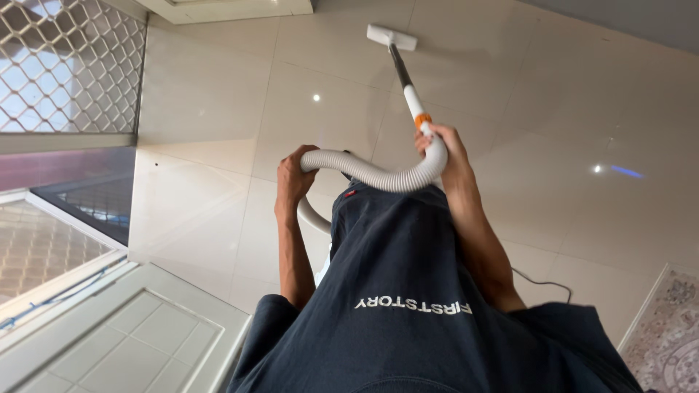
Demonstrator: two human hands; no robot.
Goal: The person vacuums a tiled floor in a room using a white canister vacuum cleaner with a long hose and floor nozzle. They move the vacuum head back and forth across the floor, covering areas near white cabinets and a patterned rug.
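Observation:
My right hand [445,145] grips the top of a vacuum wand [408,86] just below its orange ring. The wand runs away from me to a white floor head [392,36] resting on the glossy cream tiles [218,109]. A grey-white ribbed hose [378,176] curves from that grip across my front to my left hand [293,173], which is closed around it. From there the hose drops behind my dark shirt [408,291], and the vacuum body is hidden.
A diamond-mesh security screen [65,65] and a sliding door track [58,218] are on the left. A white panelled door [138,335] lies at the lower left. A patterned rug [666,335] sits at the lower right, with a black cable [546,282] on the tiles.

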